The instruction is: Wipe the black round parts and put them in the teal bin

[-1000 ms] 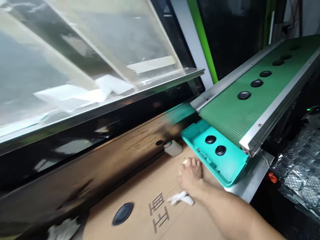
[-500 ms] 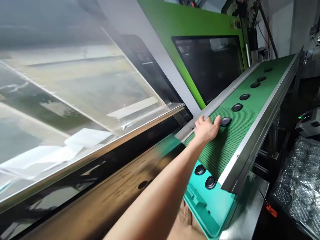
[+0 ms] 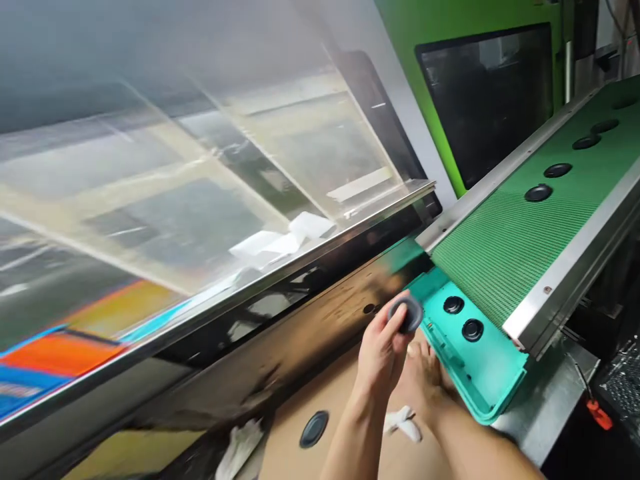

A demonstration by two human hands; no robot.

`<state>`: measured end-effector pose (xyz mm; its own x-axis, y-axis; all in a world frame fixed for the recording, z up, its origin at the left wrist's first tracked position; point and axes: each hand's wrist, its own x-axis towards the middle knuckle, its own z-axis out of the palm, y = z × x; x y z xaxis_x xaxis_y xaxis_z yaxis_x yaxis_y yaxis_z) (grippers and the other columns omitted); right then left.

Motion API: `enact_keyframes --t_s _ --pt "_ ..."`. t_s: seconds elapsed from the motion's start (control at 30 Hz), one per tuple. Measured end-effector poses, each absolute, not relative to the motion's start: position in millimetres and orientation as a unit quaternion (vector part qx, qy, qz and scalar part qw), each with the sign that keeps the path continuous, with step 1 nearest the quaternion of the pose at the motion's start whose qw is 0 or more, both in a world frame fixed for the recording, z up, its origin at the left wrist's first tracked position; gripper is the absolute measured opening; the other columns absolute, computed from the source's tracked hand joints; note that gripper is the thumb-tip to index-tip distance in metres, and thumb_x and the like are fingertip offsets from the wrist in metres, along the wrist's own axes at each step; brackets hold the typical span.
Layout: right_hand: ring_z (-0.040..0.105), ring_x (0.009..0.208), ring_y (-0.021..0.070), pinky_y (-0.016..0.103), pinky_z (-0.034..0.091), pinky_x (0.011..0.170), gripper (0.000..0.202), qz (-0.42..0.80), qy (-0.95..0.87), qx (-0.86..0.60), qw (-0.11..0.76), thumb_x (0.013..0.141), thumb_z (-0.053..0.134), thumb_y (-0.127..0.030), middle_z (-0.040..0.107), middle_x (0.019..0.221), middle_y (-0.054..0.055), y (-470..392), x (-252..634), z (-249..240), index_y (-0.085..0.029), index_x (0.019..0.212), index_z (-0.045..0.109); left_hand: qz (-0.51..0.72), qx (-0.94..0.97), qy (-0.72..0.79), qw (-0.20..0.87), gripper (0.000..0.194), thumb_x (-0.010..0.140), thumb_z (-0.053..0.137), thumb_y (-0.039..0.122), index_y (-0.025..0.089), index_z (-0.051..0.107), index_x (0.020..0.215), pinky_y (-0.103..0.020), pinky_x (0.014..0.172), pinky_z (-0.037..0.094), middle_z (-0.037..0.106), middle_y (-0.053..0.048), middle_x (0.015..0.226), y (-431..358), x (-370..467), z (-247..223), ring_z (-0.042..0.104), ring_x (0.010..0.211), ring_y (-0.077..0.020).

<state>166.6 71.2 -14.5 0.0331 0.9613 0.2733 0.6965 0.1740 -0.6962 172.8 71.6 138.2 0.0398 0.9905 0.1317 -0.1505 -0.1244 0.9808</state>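
Observation:
My left hand (image 3: 383,343) pinches a black round cap (image 3: 411,315) with a raised rim, the thumb laid over its face. It is held in the air left of a teal tray (image 3: 493,390). Close behind it is my right hand (image 3: 425,363), partly covered by the left; its fingers look curled, and anything inside them is hidden. Two black caps lie in the tray, one (image 3: 453,305) farther back and one (image 3: 472,330) nearer. Another cap (image 3: 314,429) rests on the brown cardboard (image 3: 285,460) below my left forearm.
A green conveyor belt (image 3: 500,260) with metal side rails carries several black caps and ends above the tray. White scraps (image 3: 403,423) lie on the cardboard. At left is a machine with a clear window (image 3: 190,207). An orange-handled tool (image 3: 599,413) sits at right.
My left hand has drawn back from the belt with the nearest cap. The view has swung left and down, showing more cardboard and my right hand.

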Motion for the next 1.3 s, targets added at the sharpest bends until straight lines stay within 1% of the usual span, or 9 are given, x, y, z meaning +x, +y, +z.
enact_keyframes --t_s 0.17,0.3,0.43,0.53,0.63,0.77,0.97,1.1,1.3 --pt "0.053 0.114 0.0302 0.044 0.037 0.097 0.026 0.115 -0.703 -0.621 0.327 0.094 0.050 -0.018 0.063 0.121 0.013 78.6 181.6 -12.4 -0.022 0.113 0.068 0.613 0.202 0.426 0.634 0.011 0.086 0.066 0.022 0.013 0.068 0.092 -0.014 0.037 0.033 0.062 0.001 0.071 24.2 20.2 39.8 0.044 0.045 -0.0035" --pt "0.054 0.111 0.0291 0.043 0.042 0.096 0.028 0.073 -0.722 -0.576 0.375 0.093 0.052 -0.024 0.063 0.125 0.012 75.0 179.0 -8.5 -0.023 0.116 0.068 0.656 0.113 0.435 0.606 0.011 0.092 0.055 0.014 0.011 0.065 0.087 -0.023 0.058 0.056 0.072 -0.010 0.086 4.7 -12.8 -0.2 0.069 0.070 -0.0147" --pt "0.053 0.115 0.0281 0.045 0.045 0.099 0.035 0.061 -0.793 -0.434 0.422 0.097 0.048 -0.033 0.059 0.133 0.013 47.8 141.6 -2.4 -0.020 0.125 0.066 0.674 0.151 0.377 0.617 0.011 0.091 0.062 0.022 0.012 0.065 0.094 -0.032 0.076 0.060 0.074 -0.014 0.097 11.2 -13.6 -5.2 0.073 0.083 -0.0208" --pt "0.053 0.117 0.0288 0.045 0.047 0.098 0.035 0.047 -0.858 -0.356 0.368 0.098 0.048 -0.032 0.056 0.138 0.013 21.0 118.2 -4.9 -0.023 0.127 0.066 0.652 0.120 0.286 0.692 0.026 0.093 0.056 0.034 0.010 0.067 0.096 -0.040 0.092 0.056 0.073 -0.017 0.101 13.3 -13.4 -1.1 0.072 0.095 -0.0250" --pt "0.052 0.118 0.0300 0.047 0.047 0.098 0.037 0.013 -0.869 -0.353 0.346 0.100 0.046 -0.032 0.054 0.142 0.013 16.4 113.9 -6.9 -0.023 0.130 0.065 0.640 0.098 0.208 0.733 0.032 0.095 0.045 0.031 0.009 0.068 0.097 -0.044 0.102 0.050 0.072 -0.019 0.106 11.3 -12.4 3.0 0.069 0.107 -0.0275" --pt "0.054 0.111 0.0320 0.050 0.047 0.095 0.040 -0.025 -0.833 -0.391 0.390 0.101 0.043 -0.036 0.058 0.135 0.017 31.3 121.4 -7.8 -0.019 0.129 0.066 0.625 0.103 0.188 0.750 0.027 0.093 0.045 0.020 0.010 0.069 0.095 -0.039 0.105 0.048 0.073 -0.016 0.102 15.2 -7.8 1.5 0.069 0.106 -0.0235" --pt "0.052 0.105 0.0312 0.048 0.048 0.090 0.039 -0.041 -0.878 -0.345 0.329 0.099 0.044 -0.034 0.054 0.140 0.014 27.2 113.8 -7.7 -0.023 0.130 0.065 0.633 0.090 0.186 0.746 0.038 0.099 0.045 0.040 0.011 0.069 0.101 -0.040 0.105 0.047 0.073 -0.017 0.105 27.2 -8.1 -4.5 0.070 0.104 -0.0242" --pt "0.050 0.103 0.0315 0.049 0.046 0.090 0.039 -0.060 -0.843 -0.401 0.355 0.098 0.043 -0.033 0.056 0.136 0.016 27.1 100.4 -5.0 -0.021 0.126 0.068 0.632 0.072 0.203 0.744 0.044 0.101 0.038 0.039 0.008 0.069 0.110 -0.037 0.106 0.047 0.073 -0.017 0.110 26.9 -10.0 -2.5 0.070 0.105 -0.0237" --pt "0.047 0.105 0.0317 0.048 0.044 0.092 0.043 -0.055 -0.850 -0.429 0.300 0.100 0.039 -0.029 0.049 0.142 0.017 18.9 95.8 -1.1 -0.019 0.134 0.062 0.629 0.070 0.214 0.744 0.042 0.103 0.036 0.037 0.010 0.068 0.112 -0.034 0.104 0.049 0.072 -0.016 0.115 23.5 -9.2 -2.4 0.070 0.105 -0.0211"
